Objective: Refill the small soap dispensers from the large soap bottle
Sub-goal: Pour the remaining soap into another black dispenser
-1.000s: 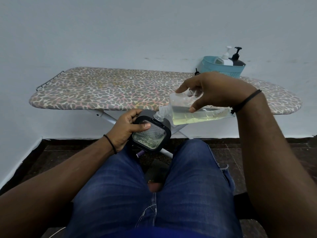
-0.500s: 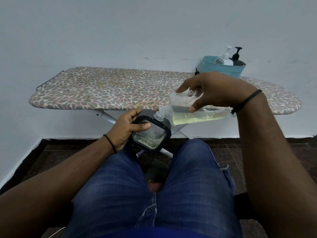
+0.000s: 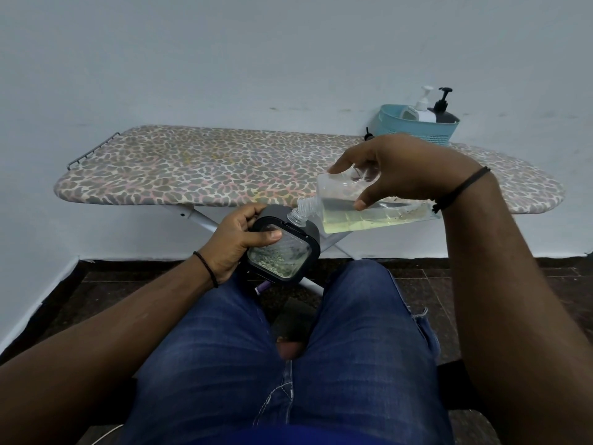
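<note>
The right hand (image 3: 401,170) grasps the clear soap bottle (image 3: 359,208), tipped on its side in front of the ironing board (image 3: 192,168), its neck touching the dark dispenser (image 3: 282,248). The left hand (image 3: 239,240) grips that dispenser below the board's near edge. A blue basket (image 3: 417,130) with two pump bottles stands on the board's right end.

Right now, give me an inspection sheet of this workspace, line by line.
Surface: ironing board, leopard-print cover, bare in the middle.
Job's things: clear bottle tipped sideways, yellowish soap inside, neck at the black dispenser top.
Clutter: blue basket on the board's far right, holding a white pump bottle and a black pump bottle.
Hands: left hand holds the dispenser; right hand grips the bottle.
Cables: thin white cord at the bottom edge.
Surroundings: pale wall, dark floor.
</note>
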